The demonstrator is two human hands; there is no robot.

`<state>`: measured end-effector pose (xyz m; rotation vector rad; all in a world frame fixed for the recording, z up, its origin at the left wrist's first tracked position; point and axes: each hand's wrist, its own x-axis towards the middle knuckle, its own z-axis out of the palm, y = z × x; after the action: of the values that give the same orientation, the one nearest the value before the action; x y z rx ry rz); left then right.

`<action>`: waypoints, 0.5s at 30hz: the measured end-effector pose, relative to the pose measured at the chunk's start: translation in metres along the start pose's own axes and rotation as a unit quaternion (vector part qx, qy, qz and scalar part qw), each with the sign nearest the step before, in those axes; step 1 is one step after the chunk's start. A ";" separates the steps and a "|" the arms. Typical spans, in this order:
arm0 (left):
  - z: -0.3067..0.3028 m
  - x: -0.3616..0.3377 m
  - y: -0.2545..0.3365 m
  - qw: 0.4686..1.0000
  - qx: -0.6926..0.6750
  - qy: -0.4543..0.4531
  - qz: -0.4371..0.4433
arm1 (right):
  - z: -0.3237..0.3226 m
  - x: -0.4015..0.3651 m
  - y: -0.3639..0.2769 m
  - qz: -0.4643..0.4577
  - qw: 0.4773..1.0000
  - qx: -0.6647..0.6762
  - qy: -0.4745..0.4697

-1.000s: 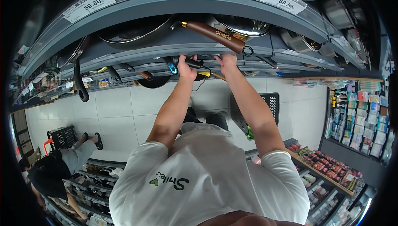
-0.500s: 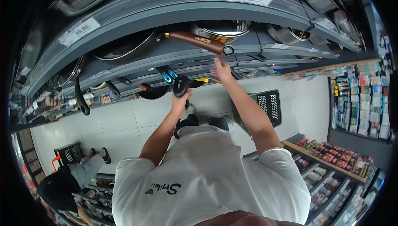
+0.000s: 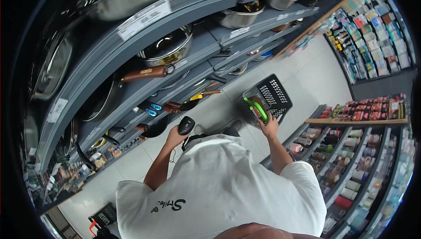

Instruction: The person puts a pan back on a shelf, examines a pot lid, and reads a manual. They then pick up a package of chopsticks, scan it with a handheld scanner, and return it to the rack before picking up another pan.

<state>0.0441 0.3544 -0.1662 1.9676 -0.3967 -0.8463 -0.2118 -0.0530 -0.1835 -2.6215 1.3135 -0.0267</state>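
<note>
My left hand (image 3: pixel 175 138) is closed around a black handheld device (image 3: pixel 186 125) with a rounded head, in front of the lower shelf. On the right, my right hand (image 3: pixel 269 127) is at the bright green handle (image 3: pixel 258 108) of the black basket-like cart (image 3: pixel 280 93), its fingers around the handle's near end. Above and left of my left hand, a pan's brown handle (image 3: pixel 147 73) juts out over the shelf edge.
Shelves (image 3: pixel 206 48) of pots and pans run diagonally along the left and top. Packed goods (image 3: pixel 346 162) fill a rack at the lower right; another display (image 3: pixel 372 42) stands at the upper right. Part of a second black basket (image 3: pixel 104 216) shows at the lower left.
The view has turned toward the right. My right hand has moved from near the brown pan handle down to the green handle. My left hand still holds the black device.
</note>
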 end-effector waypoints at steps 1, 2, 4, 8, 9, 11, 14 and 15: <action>0.003 0.007 0.023 0.997 0.073 -0.001 0.040 | -0.001 -0.008 0.014 0.038 0.999 0.002 -0.037; 0.006 0.017 0.041 0.986 0.146 0.000 0.079 | 0.005 -0.014 0.030 0.044 0.998 0.008 -0.034; 0.016 0.042 0.058 0.984 0.159 -0.054 0.054 | 0.030 -0.019 0.062 0.117 0.982 0.119 -0.093; 0.041 0.068 0.097 0.970 0.170 -0.112 0.132 | 0.045 -0.017 0.079 0.077 0.983 0.127 -0.106; 0.046 0.069 0.110 0.962 0.197 -0.137 0.130 | 0.046 -0.018 0.073 0.048 0.986 0.152 -0.047; 0.053 0.073 0.120 0.946 0.241 -0.178 0.124 | 0.031 -0.013 0.049 0.016 0.983 0.180 0.027; 0.059 0.072 0.115 0.944 0.246 -0.198 0.100 | 0.033 -0.006 0.048 0.062 0.986 0.150 -0.025; 0.061 0.075 0.096 0.941 0.261 -0.193 0.095 | 0.028 -0.003 0.048 0.087 0.985 0.139 -0.058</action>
<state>0.0609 0.2227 -0.1351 2.1819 -1.1214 -1.0803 -0.2487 -0.0733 -0.2202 -2.2367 1.3816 -0.0269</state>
